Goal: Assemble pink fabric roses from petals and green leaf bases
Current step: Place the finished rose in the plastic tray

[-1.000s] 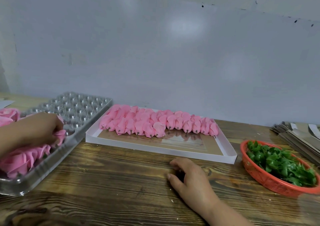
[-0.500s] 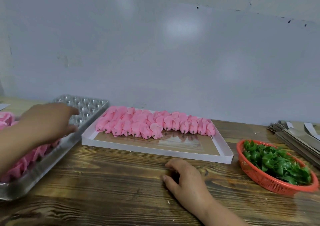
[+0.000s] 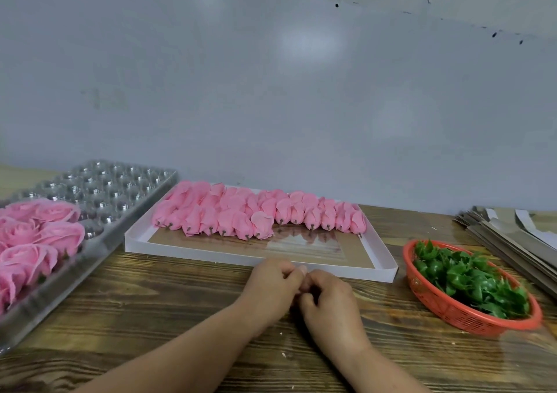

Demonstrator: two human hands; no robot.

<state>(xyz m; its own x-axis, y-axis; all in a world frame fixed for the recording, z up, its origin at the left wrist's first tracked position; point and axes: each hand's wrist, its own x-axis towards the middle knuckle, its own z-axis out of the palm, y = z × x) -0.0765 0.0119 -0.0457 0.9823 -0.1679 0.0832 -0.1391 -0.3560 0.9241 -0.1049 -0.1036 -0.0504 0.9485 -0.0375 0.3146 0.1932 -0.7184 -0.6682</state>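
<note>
My left hand (image 3: 271, 284) and my right hand (image 3: 331, 305) meet knuckle to knuckle on the wooden table (image 3: 144, 317), just in front of the white tray (image 3: 211, 255). Both have curled fingers closed round a small dark piece (image 3: 302, 300) that is mostly hidden between them. Rows of pink petal buds (image 3: 259, 211) lie along the far side of the white tray. Green leaf bases (image 3: 470, 278) fill an orange basket (image 3: 470, 323) at the right. Finished pink roses (image 3: 39, 235) sit in the clear cup tray (image 3: 120, 187) at the left.
A stack of flat grey card sheets (image 3: 512, 235) lies at the far right behind the basket. A pale wall stands close behind the table. The clear cup tray's far rows hold no roses.
My left hand has left the roses in the clear tray and swung right to meet my right hand. The right hand stayed near the table's middle. The view has shifted a little.
</note>
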